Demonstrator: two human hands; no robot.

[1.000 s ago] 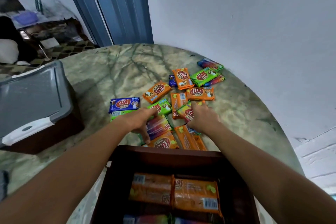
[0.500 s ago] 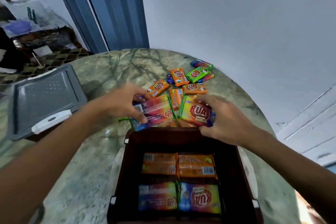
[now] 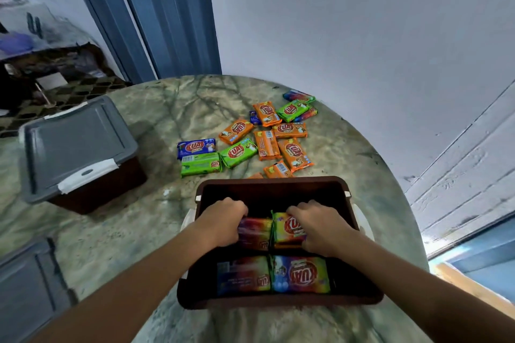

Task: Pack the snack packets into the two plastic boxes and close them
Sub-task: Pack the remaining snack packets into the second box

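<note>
An open dark brown plastic box point(image 3: 274, 184) stands in front of me on the marbled table. Both hands are inside it. My left hand point(image 3: 223, 221) grips a rainbow snack packet point(image 3: 255, 231), and my right hand point(image 3: 320, 227) grips a yellow-green packet point(image 3: 287, 228) beside it, over the far row. Two more rainbow packets point(image 3: 273, 276) lie in the near row. Beyond the box, several orange, green and blue packets point(image 3: 264, 136) lie loose on the table. A second brown box with a grey lid point(image 3: 75, 145) on it stands at the left.
Another grey lid point(image 3: 25, 289) lies at the table's near left edge. The round table point(image 3: 139, 217) ends close to the white wall at the right. A blue door frame point(image 3: 156, 14) and cluttered shelves lie beyond.
Both hands lifted a packet each from the loose pile, carried them back towards me and lowered them into the open box, over the orange packets in the far row.
</note>
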